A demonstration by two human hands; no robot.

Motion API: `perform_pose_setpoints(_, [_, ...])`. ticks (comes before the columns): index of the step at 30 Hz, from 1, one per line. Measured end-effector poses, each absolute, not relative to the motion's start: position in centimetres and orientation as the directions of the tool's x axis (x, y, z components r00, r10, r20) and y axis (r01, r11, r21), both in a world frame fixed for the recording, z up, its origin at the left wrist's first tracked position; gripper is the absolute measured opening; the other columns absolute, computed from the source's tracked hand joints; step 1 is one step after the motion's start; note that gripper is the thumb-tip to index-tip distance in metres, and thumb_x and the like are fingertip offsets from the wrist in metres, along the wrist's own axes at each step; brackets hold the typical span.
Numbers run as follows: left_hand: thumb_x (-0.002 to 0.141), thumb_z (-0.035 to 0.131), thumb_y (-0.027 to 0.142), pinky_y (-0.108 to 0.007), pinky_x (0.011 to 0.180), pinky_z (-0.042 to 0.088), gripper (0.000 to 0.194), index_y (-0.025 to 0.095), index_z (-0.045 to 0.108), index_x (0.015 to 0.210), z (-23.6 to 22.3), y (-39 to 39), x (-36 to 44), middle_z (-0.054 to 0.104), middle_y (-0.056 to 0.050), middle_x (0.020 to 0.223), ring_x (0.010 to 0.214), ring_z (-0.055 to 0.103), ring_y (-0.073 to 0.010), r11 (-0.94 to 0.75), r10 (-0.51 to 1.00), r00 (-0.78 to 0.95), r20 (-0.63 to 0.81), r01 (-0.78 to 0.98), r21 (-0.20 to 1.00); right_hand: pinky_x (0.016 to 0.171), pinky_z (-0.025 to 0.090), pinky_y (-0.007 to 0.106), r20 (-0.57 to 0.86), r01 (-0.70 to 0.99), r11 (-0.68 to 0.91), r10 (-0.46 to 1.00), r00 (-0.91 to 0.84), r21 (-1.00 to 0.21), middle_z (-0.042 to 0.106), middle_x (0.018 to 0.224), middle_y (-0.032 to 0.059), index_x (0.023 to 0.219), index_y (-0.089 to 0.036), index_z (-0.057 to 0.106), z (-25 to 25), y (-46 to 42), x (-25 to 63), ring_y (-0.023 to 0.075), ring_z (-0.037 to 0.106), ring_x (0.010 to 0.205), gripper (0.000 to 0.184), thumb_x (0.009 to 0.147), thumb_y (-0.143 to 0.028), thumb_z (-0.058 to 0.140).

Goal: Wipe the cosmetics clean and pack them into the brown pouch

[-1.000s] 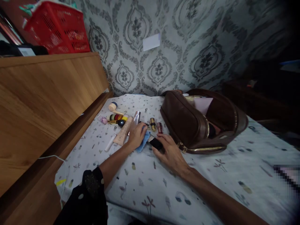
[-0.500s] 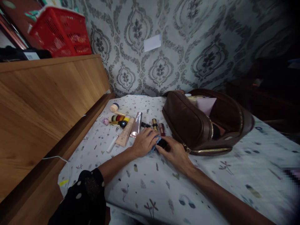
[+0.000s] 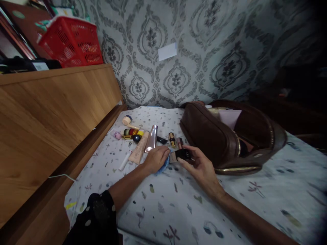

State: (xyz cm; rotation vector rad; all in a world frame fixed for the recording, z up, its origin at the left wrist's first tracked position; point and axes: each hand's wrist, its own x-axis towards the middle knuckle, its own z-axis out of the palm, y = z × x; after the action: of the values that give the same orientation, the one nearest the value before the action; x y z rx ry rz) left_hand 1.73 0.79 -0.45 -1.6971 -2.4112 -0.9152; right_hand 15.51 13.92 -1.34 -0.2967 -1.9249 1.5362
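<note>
My left hand (image 3: 156, 158) is closed on a blue cloth (image 3: 164, 164) and presses it against the end of a small black case (image 3: 182, 155). My right hand (image 3: 200, 166) grips that case and holds it a little above the patterned bed sheet (image 3: 178, 204). Just behind the hands lie a gold lipstick (image 3: 172, 139), a dark red lipstick (image 3: 179, 142), a silver tube (image 3: 151, 139) and a beige tube (image 3: 138, 152). An open brown leather bag (image 3: 219, 139) stands to the right of my right hand.
More small cosmetics (image 3: 130, 132), a round jar (image 3: 126, 119) and a white stick (image 3: 125, 160) lie near the wooden headboard (image 3: 51, 112) on the left. A red basket (image 3: 71, 41) sits on top of it. Patterned wallpaper (image 3: 194, 51) rises behind the bed.
My right hand lifted the black case off the sheet and turned it. My left hand slid right with the blue cloth to meet the case.
</note>
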Motion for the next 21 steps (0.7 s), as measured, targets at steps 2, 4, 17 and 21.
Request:
perform_pose_setpoints(2, [0.102,0.028,0.035,-0.031,0.078,0.047,0.035,0.021,0.056,0.087,-0.4,0.7,1.8,0.063,-0.004,0.082,0.079,0.060,-0.0183,0.229,0.833,-0.422,0.357,0.852,0.471,0.079,0.058,0.035,0.310,-0.215,0.236,0.520,-0.796,-0.948,0.069,0.105,0.0089,0.111,-0.019,0.060,-1.5,13.8,15.3,0.0214,0.066,0.088,0.053,0.071,-0.051,0.076])
perform_pose_setpoints(4, [0.102,0.029,0.035,-0.030,0.078,0.047,0.031,0.021,0.055,0.091,-0.4,0.7,1.9,0.063,-0.003,0.081,0.078,0.060,-0.0178,0.222,0.828,-0.434,0.356,0.836,0.502,0.079,0.058,0.035,0.269,-0.188,0.214,0.467,-0.842,-0.959,0.070,0.097,0.0080,0.100,-0.018,0.063,-1.3,13.6,15.3,0.0221,0.066,0.086,0.049,0.069,-0.053,0.077])
perform_pose_setpoints(17, [0.100,0.036,0.037,-0.032,0.080,0.048,0.027,0.021,0.056,0.094,-0.2,0.6,2.3,0.064,-0.004,0.086,0.081,0.060,-0.0183,0.141,0.791,-0.479,0.381,0.748,0.648,0.096,0.051,0.039,0.319,-0.244,0.259,0.307,-0.897,-0.935,0.067,0.106,0.0065,0.110,-0.021,0.060,-0.9,13.3,15.6,0.0235,0.063,0.102,0.042,0.083,-0.052,0.066])
perform_pose_setpoints(21, [0.101,0.033,0.044,-0.031,0.083,0.049,0.033,0.020,0.057,0.100,0.8,0.4,3.3,0.065,-0.004,0.090,0.086,0.061,-0.0180,0.069,0.703,-0.583,0.407,0.626,0.777,0.087,0.053,0.035,0.258,-0.201,0.263,0.204,-0.944,-0.944,0.066,0.096,0.0051,0.098,-0.019,0.061,-0.4,13.3,16.0,0.0231,0.062,0.097,0.040,0.087,-0.057,0.057])
